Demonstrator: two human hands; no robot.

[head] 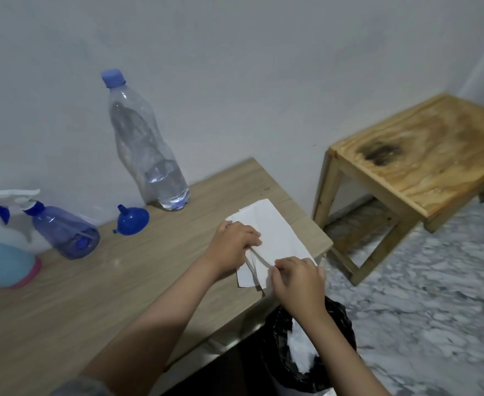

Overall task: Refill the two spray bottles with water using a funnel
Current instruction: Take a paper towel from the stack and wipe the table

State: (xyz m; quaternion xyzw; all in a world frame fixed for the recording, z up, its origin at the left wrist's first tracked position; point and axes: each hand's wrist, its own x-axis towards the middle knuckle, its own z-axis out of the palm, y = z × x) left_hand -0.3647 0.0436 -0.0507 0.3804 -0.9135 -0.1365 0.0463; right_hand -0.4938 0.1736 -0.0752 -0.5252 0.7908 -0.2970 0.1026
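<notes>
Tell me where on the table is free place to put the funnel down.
Bare tabletop lies between the spray bottles and the left hand. Crowded: the right corner, both hands on the paper towels; right hand.

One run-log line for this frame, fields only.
left hand: holds paper towels | right hand: pinches towel edge | funnel: on table | water bottle: capped, upright

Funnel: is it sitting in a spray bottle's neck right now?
No, the blue funnel lies on the table beside the capped blue spray bottle.
</notes>
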